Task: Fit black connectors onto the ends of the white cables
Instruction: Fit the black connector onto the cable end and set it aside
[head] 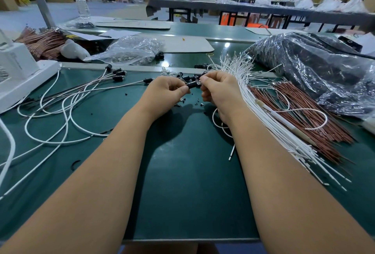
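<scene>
Both hands meet over the green table. My left hand pinches a black connector between thumb and fingers. My right hand pinches the connector's other end, where a small clear part sits; a white cable loops out from under this hand. A fanned bundle of white cables lies just right of my right hand. To the left lie several white cables with black connectors on their ends. Loose black connectors sit beyond my hands.
Brown wires lie beside the white bundle, below a large plastic bag of black parts. A clear bag and more brown wires sit at the back left. A white device stands at the left edge. Small black bits dot the table.
</scene>
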The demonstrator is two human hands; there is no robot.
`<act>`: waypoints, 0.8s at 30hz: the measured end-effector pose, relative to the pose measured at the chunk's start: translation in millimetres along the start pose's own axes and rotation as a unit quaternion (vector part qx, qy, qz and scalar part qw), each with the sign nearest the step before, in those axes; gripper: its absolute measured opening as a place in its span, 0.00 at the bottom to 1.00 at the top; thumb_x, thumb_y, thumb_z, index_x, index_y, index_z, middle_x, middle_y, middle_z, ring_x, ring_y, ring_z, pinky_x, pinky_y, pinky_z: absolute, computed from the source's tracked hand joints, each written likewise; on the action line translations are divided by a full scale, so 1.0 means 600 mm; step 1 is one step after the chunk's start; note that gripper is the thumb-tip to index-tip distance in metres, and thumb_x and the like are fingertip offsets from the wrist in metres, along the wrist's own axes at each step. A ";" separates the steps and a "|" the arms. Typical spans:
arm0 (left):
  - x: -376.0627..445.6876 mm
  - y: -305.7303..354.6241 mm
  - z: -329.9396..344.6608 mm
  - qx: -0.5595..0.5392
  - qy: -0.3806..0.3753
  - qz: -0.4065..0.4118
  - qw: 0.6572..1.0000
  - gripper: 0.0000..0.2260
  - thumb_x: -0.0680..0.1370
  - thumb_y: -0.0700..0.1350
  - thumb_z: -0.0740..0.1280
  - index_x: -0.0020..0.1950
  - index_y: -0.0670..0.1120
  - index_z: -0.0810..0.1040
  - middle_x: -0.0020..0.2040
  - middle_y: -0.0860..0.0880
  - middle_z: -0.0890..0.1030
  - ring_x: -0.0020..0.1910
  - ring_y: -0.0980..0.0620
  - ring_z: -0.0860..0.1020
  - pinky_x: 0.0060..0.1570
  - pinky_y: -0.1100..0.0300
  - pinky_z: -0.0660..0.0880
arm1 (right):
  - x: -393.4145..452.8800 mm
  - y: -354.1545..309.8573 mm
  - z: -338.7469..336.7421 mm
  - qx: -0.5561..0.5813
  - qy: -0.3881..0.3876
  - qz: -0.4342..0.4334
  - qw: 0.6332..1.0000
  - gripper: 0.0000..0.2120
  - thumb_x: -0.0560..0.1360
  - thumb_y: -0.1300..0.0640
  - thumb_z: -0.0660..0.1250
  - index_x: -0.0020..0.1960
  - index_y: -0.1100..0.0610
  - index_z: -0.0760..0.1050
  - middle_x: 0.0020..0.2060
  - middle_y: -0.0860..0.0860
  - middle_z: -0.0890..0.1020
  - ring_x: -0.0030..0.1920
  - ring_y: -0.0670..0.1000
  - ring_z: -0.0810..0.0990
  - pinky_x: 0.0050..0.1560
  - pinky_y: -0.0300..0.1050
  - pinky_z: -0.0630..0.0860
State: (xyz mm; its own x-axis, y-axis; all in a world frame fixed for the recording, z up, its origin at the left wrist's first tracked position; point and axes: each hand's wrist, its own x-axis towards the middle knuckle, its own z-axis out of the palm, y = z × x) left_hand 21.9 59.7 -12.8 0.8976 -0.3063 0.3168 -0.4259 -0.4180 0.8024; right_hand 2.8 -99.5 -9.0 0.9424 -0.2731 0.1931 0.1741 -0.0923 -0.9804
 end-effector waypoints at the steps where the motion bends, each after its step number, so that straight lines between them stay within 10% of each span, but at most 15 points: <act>1: 0.000 0.000 0.000 0.000 0.003 -0.001 1.000 0.07 0.79 0.45 0.67 0.42 0.48 0.82 0.30 0.52 0.76 0.29 0.58 0.70 0.32 0.70 0.68 | 0.000 -0.001 0.000 -0.002 -0.001 -0.001 1.000 0.07 0.77 0.63 0.65 0.41 0.56 0.75 0.26 0.47 0.77 0.24 0.43 0.73 0.28 0.36 0.73; 24: -0.005 0.010 -0.001 -0.048 0.011 0.002 0.999 0.08 0.78 0.41 0.68 0.38 0.45 0.81 0.29 0.50 0.77 0.31 0.53 0.69 0.34 0.63 0.66 | -0.006 -0.003 -0.001 0.020 -0.073 0.008 0.997 0.10 0.80 0.63 0.62 0.40 0.59 0.72 0.28 0.51 0.76 0.25 0.46 0.73 0.29 0.41 0.73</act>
State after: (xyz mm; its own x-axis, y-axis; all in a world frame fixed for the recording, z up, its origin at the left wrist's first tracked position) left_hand 16.9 58.2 -8.5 0.8991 -0.2885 0.3294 -0.4166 -0.3324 0.8461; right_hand -0.9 -98.7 -8.0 0.9761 -0.1312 0.1732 0.1680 -0.0498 -0.9845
